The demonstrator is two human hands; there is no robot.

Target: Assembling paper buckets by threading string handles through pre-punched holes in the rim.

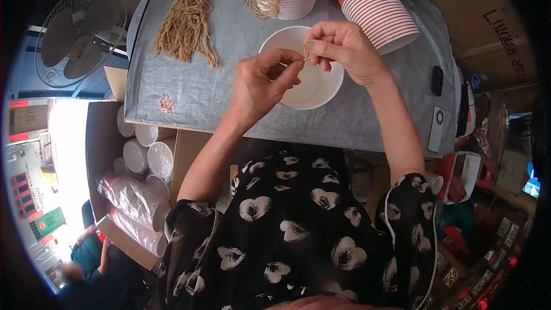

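Note:
Over a white paper tub (313, 93), my two hands meet fingertip to fingertip. A short bit of tan twine (306, 53) shows between them. My left hand (261, 83) is closed, with thumb and forefinger pinching one end. On the other side my right hand (351, 53) pinches the twine too, its fingers curled. The tub stands open on the grey-covered table (229, 100), its pale inside facing up. Whether a knot or loop is in the twine is too small to tell.
A bundle of tan twine (189, 20) lies far left, near small red-and-white bits (166, 105). Stacked orange-and-white tubs stand upright (287, 0) and lie tilted (381, 17) at the back. A black object (437, 80) lies right. Boxed wrapped tubs (138, 201) and a fan (81, 34) are left.

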